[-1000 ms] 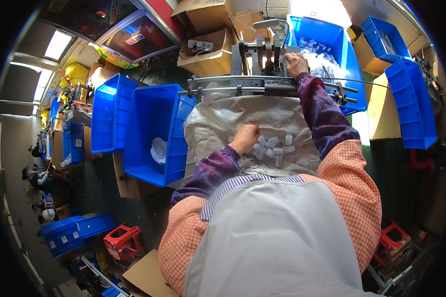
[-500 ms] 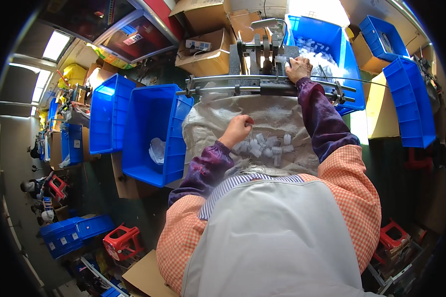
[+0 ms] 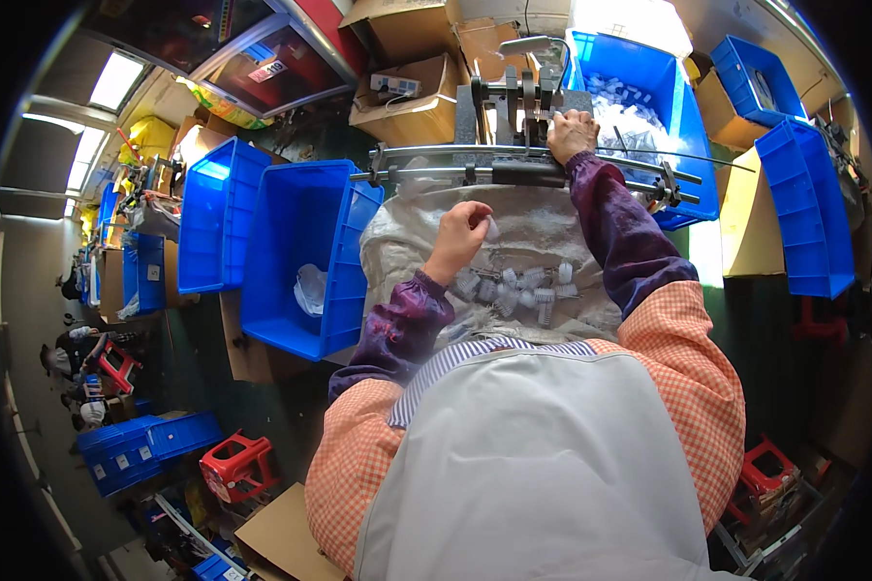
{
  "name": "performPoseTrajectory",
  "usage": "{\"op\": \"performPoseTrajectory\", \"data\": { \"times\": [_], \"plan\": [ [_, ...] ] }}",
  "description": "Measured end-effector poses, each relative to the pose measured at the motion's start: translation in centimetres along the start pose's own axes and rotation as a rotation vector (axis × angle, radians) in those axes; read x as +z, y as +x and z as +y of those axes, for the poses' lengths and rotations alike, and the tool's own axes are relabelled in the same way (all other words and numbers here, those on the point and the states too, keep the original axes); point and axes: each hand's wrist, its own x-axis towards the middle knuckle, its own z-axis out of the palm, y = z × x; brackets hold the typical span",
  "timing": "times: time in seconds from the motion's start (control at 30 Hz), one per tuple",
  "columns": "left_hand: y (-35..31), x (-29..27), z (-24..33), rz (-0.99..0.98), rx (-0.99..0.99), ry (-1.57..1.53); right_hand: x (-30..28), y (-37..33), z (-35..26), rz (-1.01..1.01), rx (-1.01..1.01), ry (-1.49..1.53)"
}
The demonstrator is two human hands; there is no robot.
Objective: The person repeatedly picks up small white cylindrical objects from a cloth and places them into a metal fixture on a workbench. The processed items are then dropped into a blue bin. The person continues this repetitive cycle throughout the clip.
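A cloth sheet (image 3: 388, 232) hangs in front of a small bench machine (image 3: 523, 107) with steel rails, and a loose pile of small translucent ribbed plastic pieces (image 3: 528, 286) lies on it. Above the pile, my left hand (image 3: 460, 237) is pinched closed, a whitish plastic piece (image 3: 493, 229) poking out past its fingertips. My right hand (image 3: 574, 136) rests at the machine's right side, just behind the front rail, with its fingers curled down. Whatever those fingers grip is hidden beneath them.
A blue bin (image 3: 683, 126) with many translucent pieces stands behind the machine on the right. To the left is another blue bin (image 3: 295, 232) with a white bag (image 3: 310, 290) inside. A cardboard box (image 3: 412, 107) sits behind, and a thin rod (image 3: 688, 158) sticks out rightward.
My left hand has lifted away from the pile toward the rails, with a whitish piece now showing at its fingertips. My right hand has shifted slightly left, covering the ribbed piece seen beside it before.
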Motion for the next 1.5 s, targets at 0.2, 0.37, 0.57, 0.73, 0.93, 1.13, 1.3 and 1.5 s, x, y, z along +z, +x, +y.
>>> {"op": "performPoseTrajectory", "data": {
  "times": [0.2, 0.37, 0.57, 0.73, 0.93, 1.13, 1.3, 1.5],
  "plan": [
    [0.2, 0.0, 1.8, 0.005, -0.049, -0.159, 0.6, 0.5, 5.2, -0.009, 0.013, 0.053],
    [0.8, 1.0, 2.4, -0.043, -0.054, -0.204, -1.6, 2.0, 6.0, -0.080, -0.077, -0.170],
    [1.6, 2.4, 3.9, 0.024, 0.000, -0.388, -7.2, 1.8, 9.2, 0.047, 0.253, -0.106],
    [3.0, 3.2, 5.3, 0.117, 0.082, -0.310, -9.6, -6.8, 2.5, -0.514, -0.400, 1.047],
    [1.0, 1.2, 4.2, -0.017, 0.044, 0.201, -5.0, -3.8, 2.9, -0.087, -0.326, 0.625],
    [-4.7, 1.6, -1.9, -0.346, -0.062, 0.980, -0.8, 0.7, 3.3, 0.177, -0.220, 0.159],
    [-5.6, 3.2, -4.1, -0.367, 0.011, 1.005, 0.8, 1.5, 3.4, 0.213, -0.223, 0.212],
    [-5.2, 2.4, -3.6, -0.337, 0.078, 0.905, 2.5, 2.4, 3.9, 0.200, -0.241, 0.245]
  ]
}}
